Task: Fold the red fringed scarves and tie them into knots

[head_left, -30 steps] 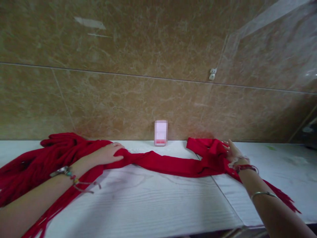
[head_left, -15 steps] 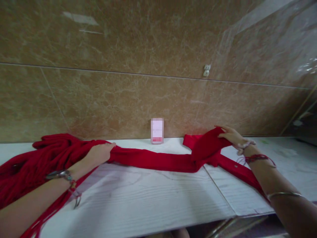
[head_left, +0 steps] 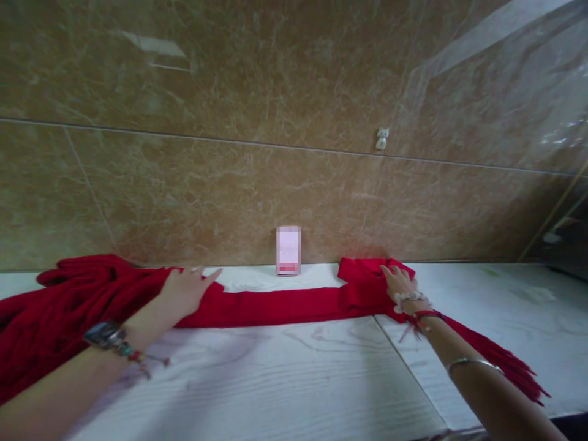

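A long red scarf [head_left: 275,305] lies stretched across the white wood-grain table [head_left: 285,380], bunched in a heap at the far left. My left hand [head_left: 186,290] rests flat on the scarf near that heap, fingers stretched out. My right hand [head_left: 399,282] presses palm-down on a folded-over part of the scarf at the right, fingers spread. The scarf's fringed end [head_left: 505,364] trails toward the table's front right, beside my right forearm.
A small pink-and-white card [head_left: 288,250] stands against the brown marble wall [head_left: 275,153] at the table's back edge. A small white hook [head_left: 381,138] is fixed to the wall. A seam [head_left: 404,367] runs between two tabletop panels.
My right hand had lifted a fold of the scarf and has now laid it down flat on the table. My left hand opened from gripping the scarf to lying flat on it.
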Motion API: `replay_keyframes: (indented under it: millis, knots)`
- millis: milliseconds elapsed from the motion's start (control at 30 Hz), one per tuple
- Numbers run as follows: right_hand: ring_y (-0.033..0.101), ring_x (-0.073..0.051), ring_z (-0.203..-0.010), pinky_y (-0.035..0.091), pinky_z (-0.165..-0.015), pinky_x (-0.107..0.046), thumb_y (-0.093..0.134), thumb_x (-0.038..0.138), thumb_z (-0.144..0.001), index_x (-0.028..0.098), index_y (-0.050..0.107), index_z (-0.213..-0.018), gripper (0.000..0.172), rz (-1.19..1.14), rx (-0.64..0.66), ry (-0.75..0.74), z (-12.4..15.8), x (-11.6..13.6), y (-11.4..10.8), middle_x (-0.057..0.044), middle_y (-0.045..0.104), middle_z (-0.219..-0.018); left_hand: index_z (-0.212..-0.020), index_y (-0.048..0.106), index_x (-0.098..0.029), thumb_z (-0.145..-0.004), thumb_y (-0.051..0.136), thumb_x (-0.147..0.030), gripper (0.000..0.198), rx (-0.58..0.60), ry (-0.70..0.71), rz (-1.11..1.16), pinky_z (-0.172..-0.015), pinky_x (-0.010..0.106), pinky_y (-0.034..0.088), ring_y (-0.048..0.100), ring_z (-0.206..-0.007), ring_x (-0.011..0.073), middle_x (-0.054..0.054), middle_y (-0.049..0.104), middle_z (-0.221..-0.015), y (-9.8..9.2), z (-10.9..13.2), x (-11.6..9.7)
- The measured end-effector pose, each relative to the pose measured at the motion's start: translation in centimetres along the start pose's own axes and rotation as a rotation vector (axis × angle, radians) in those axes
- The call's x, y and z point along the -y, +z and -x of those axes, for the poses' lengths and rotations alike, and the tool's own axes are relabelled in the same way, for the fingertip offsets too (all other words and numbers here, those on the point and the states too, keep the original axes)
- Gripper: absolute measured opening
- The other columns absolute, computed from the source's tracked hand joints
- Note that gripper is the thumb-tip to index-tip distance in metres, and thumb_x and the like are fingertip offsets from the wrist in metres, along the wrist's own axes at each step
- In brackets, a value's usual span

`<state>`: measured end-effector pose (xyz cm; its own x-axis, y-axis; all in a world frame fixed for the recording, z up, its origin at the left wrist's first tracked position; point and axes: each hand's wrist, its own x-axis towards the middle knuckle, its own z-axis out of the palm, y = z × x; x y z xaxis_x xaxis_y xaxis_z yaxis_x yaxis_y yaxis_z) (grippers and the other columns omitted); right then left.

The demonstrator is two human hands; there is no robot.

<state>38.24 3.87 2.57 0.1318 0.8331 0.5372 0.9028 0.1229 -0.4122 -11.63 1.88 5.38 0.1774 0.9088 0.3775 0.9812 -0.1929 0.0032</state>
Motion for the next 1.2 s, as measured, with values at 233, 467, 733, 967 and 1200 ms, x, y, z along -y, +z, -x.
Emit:
replay_keyframes:
  millis: [233, 467, 733, 967, 1200]
  knots:
    - [0.04, -0.027, -0.116, 0.023, -0.094, -0.06, 0.039, 0.027, -0.083, 0.03, 0.051, -0.117, 0.036, 0.323, 0.45, -0.369, 3.5, 5.0, 3.6, -0.007, 0.049, -0.125, -0.126, 0.042, -0.025, -0.084, 0.04, -0.034, 0.043, 0.177, 0.385, 0.111, -0.098, 0.041, 0.026, 0.031, -0.124, 0.0241, 0.008, 0.036, -0.136, 5.9, 0.1, -11.1]
    - [0.03, -0.025, -0.124, 0.025, -0.097, -0.054, 0.03, 0.029, -0.087, 0.03, 0.038, -0.129, 0.042, 0.47, 0.562, -0.411, 5.2, 2.2, 2.9, -0.004, 0.037, -0.135, -0.129, 0.037, -0.028, -0.088, 0.031, -0.037, 0.042, 0.376, 0.531, 0.154, -0.102, 0.038, 0.02, 0.025, -0.127, 0.02, 0.005, 0.029, -0.139, 6.9, 0.6, -7.3]
    - [0.039, -0.028, -0.119, 0.032, -0.093, -0.054, 0.042, 0.019, -0.08, 0.019, 0.045, -0.125, 0.045, 0.586, 0.494, -0.547, 3.6, -1.0, 0.0, -0.012, 0.046, -0.127, -0.129, 0.038, -0.027, -0.085, 0.038, -0.044, 0.046, 0.43, 0.539, 0.139, -0.102, 0.042, 0.022, 0.023, -0.128, 0.0241, 0.007, 0.028, -0.139, 4.9, 0.9, -6.9]
    - [0.054, -0.02, -0.103, 0.046, -0.087, -0.036, 0.031, 0.0, -0.075, 0.015, 0.058, -0.11, 0.046, 0.506, 0.365, -0.659, 2.4, -3.5, -1.2, -0.01, 0.06, -0.11, -0.128, 0.04, -0.02, -0.087, 0.033, -0.014, 0.042, 0.424, 0.67, 0.153, -0.101, 0.028, 0.026, 0.034, -0.123, 0.0157, 0.005, 0.037, -0.135, 5.1, -0.2, -8.0]
    - [0.048, -0.02, -0.111, 0.044, -0.091, -0.038, 0.031, -0.001, -0.073, 0.019, 0.055, -0.114, 0.052, 0.442, 0.355, -0.712, 5.0, -5.8, -1.0, -0.008, 0.055, -0.118, -0.131, 0.03, -0.032, -0.09, 0.031, -0.022, 0.042, 0.475, 0.62, 0.178, -0.101, 0.045, 0.022, 0.019, -0.129, 0.0227, 0.002, 0.025, -0.141, 5.6, 1.3, -6.4]
